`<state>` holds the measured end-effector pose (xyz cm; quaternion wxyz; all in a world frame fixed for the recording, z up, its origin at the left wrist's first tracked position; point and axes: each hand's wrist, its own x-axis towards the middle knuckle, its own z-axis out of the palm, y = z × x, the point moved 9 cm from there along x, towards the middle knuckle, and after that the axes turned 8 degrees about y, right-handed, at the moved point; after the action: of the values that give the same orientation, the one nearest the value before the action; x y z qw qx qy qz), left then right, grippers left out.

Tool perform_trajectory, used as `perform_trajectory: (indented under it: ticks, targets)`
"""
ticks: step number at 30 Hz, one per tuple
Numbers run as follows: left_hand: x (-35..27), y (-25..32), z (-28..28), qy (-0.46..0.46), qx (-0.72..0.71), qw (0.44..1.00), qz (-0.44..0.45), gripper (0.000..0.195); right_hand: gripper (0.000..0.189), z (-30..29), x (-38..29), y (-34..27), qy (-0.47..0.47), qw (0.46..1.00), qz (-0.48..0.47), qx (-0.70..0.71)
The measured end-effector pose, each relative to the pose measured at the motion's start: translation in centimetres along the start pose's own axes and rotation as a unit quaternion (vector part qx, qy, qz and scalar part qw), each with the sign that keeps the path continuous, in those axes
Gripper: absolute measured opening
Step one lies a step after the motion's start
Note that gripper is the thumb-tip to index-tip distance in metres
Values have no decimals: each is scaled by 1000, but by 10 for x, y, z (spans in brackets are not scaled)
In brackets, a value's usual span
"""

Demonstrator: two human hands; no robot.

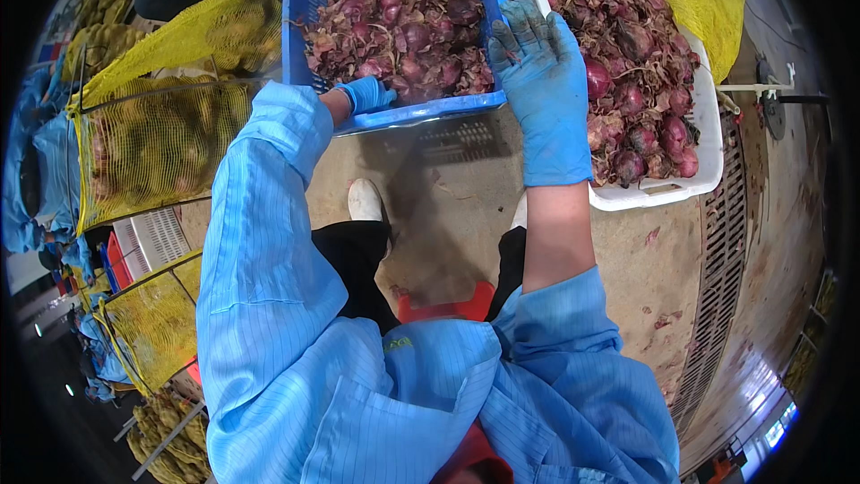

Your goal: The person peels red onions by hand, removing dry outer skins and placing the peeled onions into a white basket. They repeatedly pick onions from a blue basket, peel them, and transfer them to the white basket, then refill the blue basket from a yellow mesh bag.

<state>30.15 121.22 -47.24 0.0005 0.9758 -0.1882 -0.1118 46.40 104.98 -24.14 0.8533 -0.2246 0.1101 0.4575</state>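
Note:
Before me stands a blue plastic crate [430,115] filled with red onions [416,33] and loose dry skins. My left hand [365,94], in a blue glove, is inside its near left corner, low against the onions. Its fingers point right; whether they grip anything is not visible. My right hand [543,81], gloved in blue with dark dirt on the fingers, is above the gap between this crate and a white plastic crate [662,195]. The right fingers are slightly apart, with no onion in them. More red onions [631,94] fill the white crate.
Yellow mesh sacks [161,141] of produce line the left side. A red stool [447,306] is under me. A slotted floor drain [715,269] runs along the right, near a white pipe [756,87]. Yellow netting [705,7] drapes over the white crate's far edge. Other people [40,168] are at far left.

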Motion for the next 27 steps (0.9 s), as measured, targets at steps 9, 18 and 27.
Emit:
perform_trajectory:
  ticks: [9,18,27]
  targets:
    - [1,-13,-92,6,-191,952,-237,63,41,-10,0,-8,1,1000,-6,8]
    - [-35,-32,-152,401,-837,253,-274,38,42,9,-7,19,-11,991,25,-131]
    - [-47,2,-211,405,-759,356,-365,36,58,44,-22,45,-80,806,-194,-554]
